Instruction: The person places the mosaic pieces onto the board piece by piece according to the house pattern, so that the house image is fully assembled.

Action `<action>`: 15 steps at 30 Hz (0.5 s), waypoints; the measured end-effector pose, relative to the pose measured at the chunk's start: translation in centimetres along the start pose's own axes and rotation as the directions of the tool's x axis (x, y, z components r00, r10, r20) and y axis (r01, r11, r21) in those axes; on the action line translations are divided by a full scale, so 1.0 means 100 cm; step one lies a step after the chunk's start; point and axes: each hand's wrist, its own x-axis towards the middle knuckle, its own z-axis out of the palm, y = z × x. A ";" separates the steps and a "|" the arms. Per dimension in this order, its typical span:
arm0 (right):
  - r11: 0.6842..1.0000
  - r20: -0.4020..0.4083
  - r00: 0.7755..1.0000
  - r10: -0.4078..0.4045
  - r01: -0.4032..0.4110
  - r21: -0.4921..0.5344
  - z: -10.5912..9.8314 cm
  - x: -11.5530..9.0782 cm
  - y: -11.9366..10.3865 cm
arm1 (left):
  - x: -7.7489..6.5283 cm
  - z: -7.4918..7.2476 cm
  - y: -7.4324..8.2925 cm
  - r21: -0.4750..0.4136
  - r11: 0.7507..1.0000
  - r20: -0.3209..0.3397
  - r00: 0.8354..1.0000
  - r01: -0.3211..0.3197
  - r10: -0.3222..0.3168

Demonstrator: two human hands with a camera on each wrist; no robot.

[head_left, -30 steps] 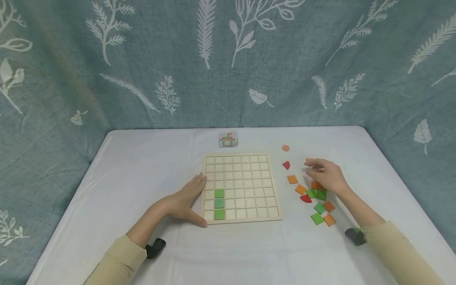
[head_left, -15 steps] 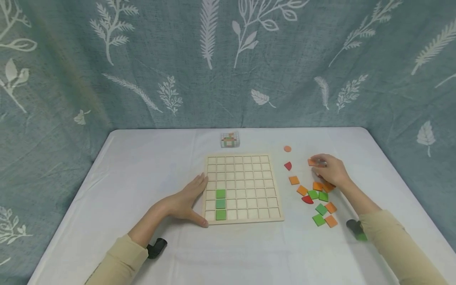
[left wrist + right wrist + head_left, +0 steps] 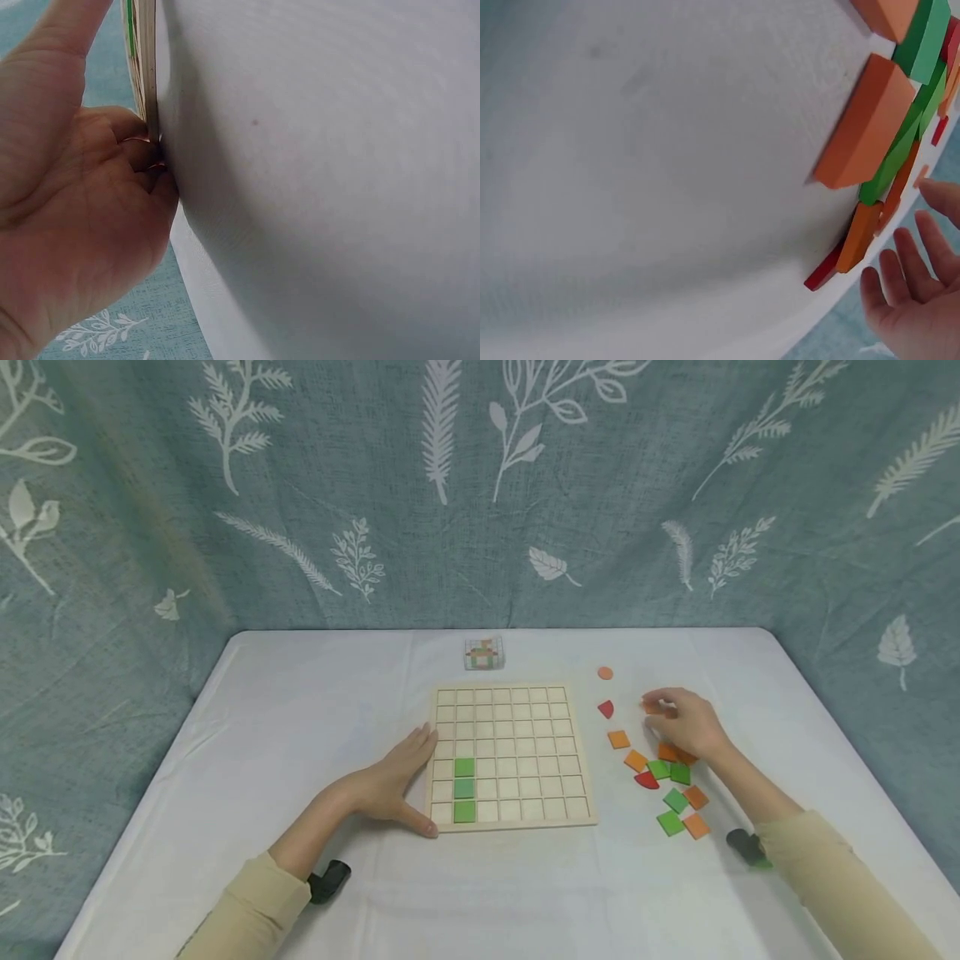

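Where I see the left hand [image 3: 388,783]: it lies spread, thumb apart from the extended fingers, touching the left edge of the wooden board and gripping nothing around it.
Right hand [image 3: 688,725]: it is at the right of the board, thumb and fingers loosely bent beside an orange piece [image 3: 649,707]; from my distance I cannot tell if they pinch it.
Wooden board [image 3: 532,824]: flat on the white cloth [image 3: 337,693], marked with a grid.
Green squares [image 3: 464,788]: three, in the second column from left, filling its three nearest cells.
Loose tiles [image 3: 671,822]: orange and green squares with red wedges [image 3: 606,709], scattered right of the board.
Orange disc [image 3: 605,673]: apart from them, farther from me.
Picture card [image 3: 483,653]: just beyond the board's far edge.
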 end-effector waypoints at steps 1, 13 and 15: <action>1.000 -0.003 1.000 -0.006 0.006 -0.009 0.000 0.000 0.000 | 0.000 0.000 0.000 0.000 1.000 -0.001 1.000 0.000 0.000; 0.999 -0.028 0.999 0.041 -0.041 -0.003 0.000 0.005 0.010 | 0.000 0.001 -0.001 -0.005 1.000 0.001 1.000 -0.003 0.003; 0.999 -0.035 0.998 0.044 -0.044 0.002 0.000 0.005 0.011 | 0.000 0.001 -0.002 -0.003 1.000 0.001 1.000 -0.006 0.006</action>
